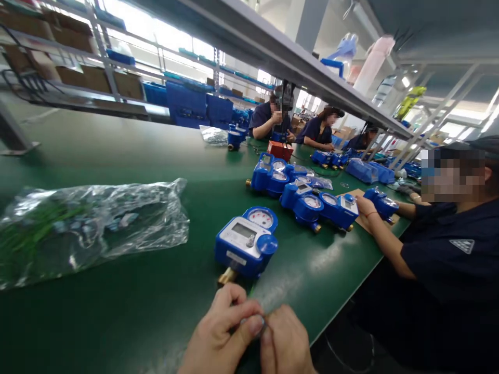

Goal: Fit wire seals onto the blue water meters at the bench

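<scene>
My left hand (228, 330) is closed in a pinch, thumb against forefinger, at the bottom middle. Against it my right hand (287, 340) is closed too, its fingertips meeting the left ones. Between them shows a sliver of a small grey-blue piece (262, 321), mostly hidden by the fingers. A thin green strand (252, 286) runs just beyond the hands, by the nearest blue water meter (241, 255). That meter lies face up, with a grey display, a round dial and a brass end (227, 277) close to my left knuckles.
Left on the green table (156, 306) lies a clear plastic bag (97, 228) of green strands and grey-blue pieces. More blue meters (302, 200) sit ahead. At right a co-worker (440, 234) handles another meter (380, 203). A shelf beam (296, 57) crosses overhead; other people sit beyond.
</scene>
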A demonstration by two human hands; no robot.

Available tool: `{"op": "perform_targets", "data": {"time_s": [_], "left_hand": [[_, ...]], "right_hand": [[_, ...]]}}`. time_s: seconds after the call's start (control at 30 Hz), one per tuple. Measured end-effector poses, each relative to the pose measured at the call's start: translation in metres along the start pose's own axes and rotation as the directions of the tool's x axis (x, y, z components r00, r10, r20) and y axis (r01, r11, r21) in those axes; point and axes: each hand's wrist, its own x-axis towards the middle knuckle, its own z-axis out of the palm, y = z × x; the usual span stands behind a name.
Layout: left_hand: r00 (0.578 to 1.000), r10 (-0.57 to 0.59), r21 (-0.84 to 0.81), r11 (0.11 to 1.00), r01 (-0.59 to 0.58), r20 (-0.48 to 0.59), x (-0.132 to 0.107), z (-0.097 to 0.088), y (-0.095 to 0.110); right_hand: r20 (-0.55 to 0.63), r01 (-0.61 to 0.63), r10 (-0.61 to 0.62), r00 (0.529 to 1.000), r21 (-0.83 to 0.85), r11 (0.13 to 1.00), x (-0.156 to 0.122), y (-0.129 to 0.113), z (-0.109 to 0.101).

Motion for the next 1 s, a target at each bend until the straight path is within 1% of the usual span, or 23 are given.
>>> {"op": "perform_targets", "data": {"time_s": [0.03,0.07,0.1,0.13,0.17,0.2,0.23,0.27,0.3,0.33,0.37,0.4,0.43,0.47,0.5,0.6,0.67,0.77,0.9,0.97,1.0], "left_hand": [[1.000,0.002,-0.011,1.000,-0.002,0.016,-0.001,0.000,0.002],[1.000,0.008,-0.018,1.000,-0.007,0.017,-0.001,0.000,0.004],[1.000,0.014,-0.020,1.000,-0.013,0.016,-0.001,-0.001,0.004],[1.000,0.018,-0.022,1.000,-0.018,0.013,-0.001,0.000,0.004],[1.000,0.019,-0.027,0.999,-0.019,0.013,-0.001,0.000,0.003],[1.000,0.018,-0.036,0.999,-0.017,0.014,-0.001,0.001,0.002],[1.000,0.015,-0.047,0.999,-0.015,0.006,0.000,0.002,0.000],[1.000,0.018,-0.061,0.998,-0.019,-0.010,0.000,0.002,-0.001],[0.999,0.027,-0.072,0.997,-0.030,-0.044,-0.001,0.003,-0.002],[0.996,0.035,-0.073,0.997,-0.041,-0.083,-0.001,0.003,-0.002],[0.992,0.033,-0.060,0.997,-0.041,-0.124,-0.002,0.004,-0.002],[0.987,0.018,-0.035,0.999,-0.023,-0.160,-0.003,0.004,-0.001],[0.985,-0.008,-0.004,1.000,0.008,-0.172,-0.003,0.004,0.000],[0.987,-0.041,0.029,0.998,0.046,-0.154,-0.004,0.004,0.002],[0.991,-0.079,0.055,0.995,0.085,-0.112,-0.004,0.005,0.004],[0.985,-0.162,0.053,0.986,0.158,0.064,-0.004,0.010,0.009],[0.976,-0.185,0.020,0.983,0.184,0.114,-0.004,0.013,0.010],[0.980,-0.170,-0.014,0.985,0.172,0.103,-0.006,0.016,0.010],[0.980,-0.160,-0.049,0.985,0.167,0.118,-0.010,0.016,0.007],[0.977,-0.175,-0.040,0.983,0.181,0.121,-0.011,0.017,0.005],[0.976,-0.183,-0.031,0.982,0.188,0.116,-0.011,0.017,0.005]], "right_hand": [[0.099,-0.128,0.116,0.988,0.118,0.985,-0.002,0.000,-0.001],[0.215,-0.303,0.253,0.943,0.248,0.920,-0.002,-0.001,-0.002],[0.333,-0.487,0.378,0.864,0.362,0.795,-0.002,-0.003,-0.003],[0.429,-0.626,0.461,0.777,0.439,0.645,-0.002,-0.005,-0.003],[0.483,-0.700,0.506,0.714,0.475,0.534,-0.001,-0.007,-0.004],[0.491,-0.716,0.521,0.698,0.474,0.512,-0.001,-0.008,-0.005],[0.459,-0.686,0.511,0.726,0.435,0.584,-0.001,-0.008,-0.006],[0.402,-0.600,0.462,0.791,0.356,0.717,-0.001,-0.007,-0.008],[0.337,-0.461,0.371,0.865,0.242,0.854,-0.002,-0.005,-0.010],[0.283,-0.289,0.248,0.926,0.113,0.951,-0.002,-0.002,-0.013],[0.246,-0.118,0.116,0.962,-0.008,0.993,-0.002,0.001,-0.016],[0.229,0.025,0.000,0.974,-0.106,0.994,-0.002,0.005,-0.019],[0.230,0.132,-0.090,0.969,-0.176,0.975,-0.002,0.009,-0.022],[0.244,0.209,-0.152,0.958,-0.226,0.952,-0.001,0.013,-0.024],[0.274,0.265,-0.193,0.942,-0.258,0.929,0.000,0.016,-0.027],[0.399,0.388,-0.261,0.879,-0.279,0.879,0.001,0.023,-0.033],[0.455,0.455,-0.300,0.838,-0.279,0.846,0.001,0.025,-0.036],[0.493,0.535,-0.356,0.794,-0.289,0.794,0.001,0.025,-0.039],[0.521,0.593,-0.397,0.755,-0.285,0.753,0.006,0.025,-0.040],[0.522,0.596,-0.408,0.749,-0.263,0.758,0.009,0.024,-0.040],[0.514,0.579,-0.402,0.758,-0.245,0.778,0.010,0.023,-0.039]]}}
